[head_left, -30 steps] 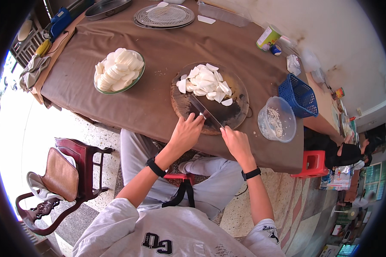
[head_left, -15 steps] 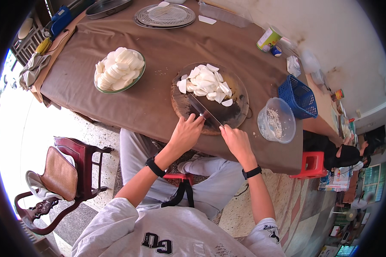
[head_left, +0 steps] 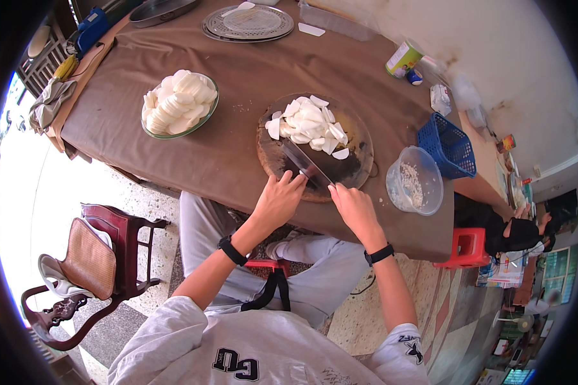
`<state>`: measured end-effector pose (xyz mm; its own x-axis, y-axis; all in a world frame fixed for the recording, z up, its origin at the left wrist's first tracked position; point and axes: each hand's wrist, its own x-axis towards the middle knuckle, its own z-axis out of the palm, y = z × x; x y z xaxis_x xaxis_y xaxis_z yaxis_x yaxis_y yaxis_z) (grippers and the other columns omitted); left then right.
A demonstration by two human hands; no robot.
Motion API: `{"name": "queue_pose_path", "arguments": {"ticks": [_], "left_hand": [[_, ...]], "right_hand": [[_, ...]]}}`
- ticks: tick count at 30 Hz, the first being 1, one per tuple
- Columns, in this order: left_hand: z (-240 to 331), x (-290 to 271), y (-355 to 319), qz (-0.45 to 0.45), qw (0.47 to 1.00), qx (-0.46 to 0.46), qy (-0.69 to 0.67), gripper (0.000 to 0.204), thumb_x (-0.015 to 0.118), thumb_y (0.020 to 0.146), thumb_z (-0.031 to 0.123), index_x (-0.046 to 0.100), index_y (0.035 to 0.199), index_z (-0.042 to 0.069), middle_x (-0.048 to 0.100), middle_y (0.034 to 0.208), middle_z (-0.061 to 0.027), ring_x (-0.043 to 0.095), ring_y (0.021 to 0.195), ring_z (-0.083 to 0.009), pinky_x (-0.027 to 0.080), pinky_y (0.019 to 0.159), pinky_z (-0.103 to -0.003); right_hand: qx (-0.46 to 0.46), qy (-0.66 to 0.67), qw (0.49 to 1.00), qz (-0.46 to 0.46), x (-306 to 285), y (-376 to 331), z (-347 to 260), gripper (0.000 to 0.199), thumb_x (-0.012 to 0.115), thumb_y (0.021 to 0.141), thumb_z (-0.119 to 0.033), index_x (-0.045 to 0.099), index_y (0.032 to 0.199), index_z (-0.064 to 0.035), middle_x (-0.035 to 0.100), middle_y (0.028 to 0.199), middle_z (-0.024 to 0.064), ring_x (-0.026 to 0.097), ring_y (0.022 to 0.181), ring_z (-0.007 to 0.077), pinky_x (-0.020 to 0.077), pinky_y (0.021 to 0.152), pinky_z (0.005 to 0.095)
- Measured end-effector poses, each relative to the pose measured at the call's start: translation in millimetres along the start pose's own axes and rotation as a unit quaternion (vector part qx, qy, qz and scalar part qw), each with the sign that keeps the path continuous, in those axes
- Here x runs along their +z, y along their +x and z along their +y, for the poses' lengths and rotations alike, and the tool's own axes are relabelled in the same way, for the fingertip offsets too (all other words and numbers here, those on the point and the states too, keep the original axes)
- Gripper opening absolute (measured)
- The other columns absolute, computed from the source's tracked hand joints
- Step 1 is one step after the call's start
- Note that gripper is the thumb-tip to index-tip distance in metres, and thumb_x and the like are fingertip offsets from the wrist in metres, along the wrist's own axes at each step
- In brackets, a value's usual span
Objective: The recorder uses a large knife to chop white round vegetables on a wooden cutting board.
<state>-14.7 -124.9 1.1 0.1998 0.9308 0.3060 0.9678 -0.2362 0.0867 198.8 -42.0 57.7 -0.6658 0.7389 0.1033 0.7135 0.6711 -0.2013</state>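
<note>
My right hand (head_left: 354, 206) is closed round the handle of a kitchen knife (head_left: 307, 164), whose blade slants up and left across the round wooden chopping board (head_left: 359, 128). Close by the blade's near side, my left hand (head_left: 280, 197) has its fingers bent and drawn together at the board's front edge. A tiny white bit shows at those fingertips; what they pinch is mostly hidden. Beyond the blade lies a heap of thin white slices (head_left: 311, 122), with a few loose around it. More white slices (head_left: 178, 102) are piled high in a green-rimmed bowl (head_left: 213, 110) to the left.
Right of the board stand a clear plastic tub (head_left: 437, 199) with pale scraps and a blue basket (head_left: 459, 163). Perforated metal trays (head_left: 250, 29) and a green can (head_left: 404, 58) sit farther back on the brown-covered table (head_left: 128, 70). A wooden chair (head_left: 125, 250) stands at left.
The knife blade has tilted slightly, so more of its flat face shows. My right hand and forearm have shifted very slightly; my left hand stays in place.
</note>
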Motion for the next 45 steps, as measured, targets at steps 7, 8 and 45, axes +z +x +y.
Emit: {"name": "queue_pose_path", "arguments": {"ticks": [7, 8, 45], "left_hand": [[-2.4, 1.7, -5.6, 0.054, 0.998, 0.015, 0.009, 0.051, 0.064, 0.088, 0.015, 0.068, 0.136, -0.001, 0.060, 0.132, -0.0016, 0.056, 0.110, -0.0195, 0.046, 0.082, -0.035], [-2.1, 1.5, -6.1, 0.050, 0.999, 0.019, 0.009, 0.051, 0.064, 0.088, 0.015, 0.068, 0.137, -0.001, 0.060, 0.135, -0.0016, 0.056, 0.111, -0.0192, 0.046, 0.081, -0.034], [-66.8, -34.1, 95.2, -0.196, 0.920, 0.046, -0.335, 0.037, 0.073, 0.094, 0.031, 0.082, 0.115, 0.003, 0.081, 0.107, -0.0165, 0.078, 0.098, -0.0314, 0.059, 0.092, -0.041]], "right_hand": [[0.016, 0.010, 0.999, 0.039, 17.5, -17.2, 8.1, 0.039, 0.053, 0.114, -0.032, 0.062, 0.086, -0.0052, 0.067, 0.065, 0.0211, 0.068, 0.062, 0.0445, 0.0533, 0.053, 0.0536], [0.023, 0.027, 0.998, 0.056, 20.0, -19.4, 9.6, 0.039, 0.053, 0.114, -0.032, 0.062, 0.086, -0.0052, 0.066, 0.065, 0.0212, 0.067, 0.062, 0.0448, 0.0529, 0.053, 0.0542], [-0.157, -0.265, 0.935, 0.175, -0.8, -60.4, 20.9, 0.038, 0.083, 0.083, -0.044, 0.066, 0.098, -0.0136, 0.057, 0.075, -0.0018, 0.063, 0.068, 0.0158, 0.0480, 0.061, 0.0329]]}}
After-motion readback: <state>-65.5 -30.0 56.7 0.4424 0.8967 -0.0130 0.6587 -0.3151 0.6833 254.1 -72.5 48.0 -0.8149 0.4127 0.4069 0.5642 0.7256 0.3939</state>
